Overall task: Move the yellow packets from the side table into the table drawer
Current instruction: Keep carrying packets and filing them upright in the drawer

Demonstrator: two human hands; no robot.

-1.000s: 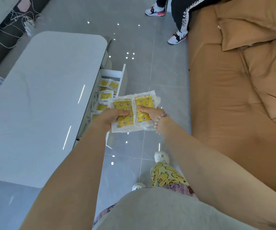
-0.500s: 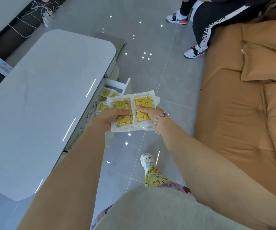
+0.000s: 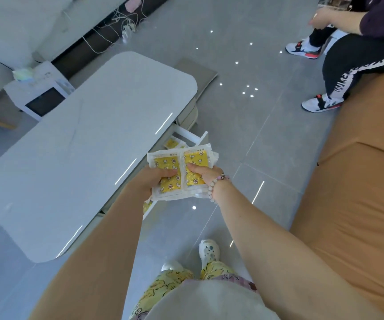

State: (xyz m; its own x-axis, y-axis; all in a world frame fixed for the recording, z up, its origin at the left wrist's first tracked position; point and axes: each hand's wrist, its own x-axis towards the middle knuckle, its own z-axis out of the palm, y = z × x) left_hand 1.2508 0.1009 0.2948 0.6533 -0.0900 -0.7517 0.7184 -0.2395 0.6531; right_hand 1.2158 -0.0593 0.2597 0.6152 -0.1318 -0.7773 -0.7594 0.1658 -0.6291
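Note:
Both hands hold stacks of yellow packets in clear wrappers side by side over the floor. My left hand grips the left stack, thumb across its face. My right hand, with a bead bracelet on the wrist, grips the right stack. Just behind the stacks the white table drawer stands pulled out from the grey table. More yellow packets lie inside it, mostly hidden by the held stacks.
A tan sofa runs along the right. Another person's legs and sneakers are at the top right. A white box and cables lie beyond the table. My feet stand on grey floor tiles.
The view has swung up and to the right, so the table and drawer sit lower and further left. Both hands keep their grip on the packets, now overlapping more of the drawer.

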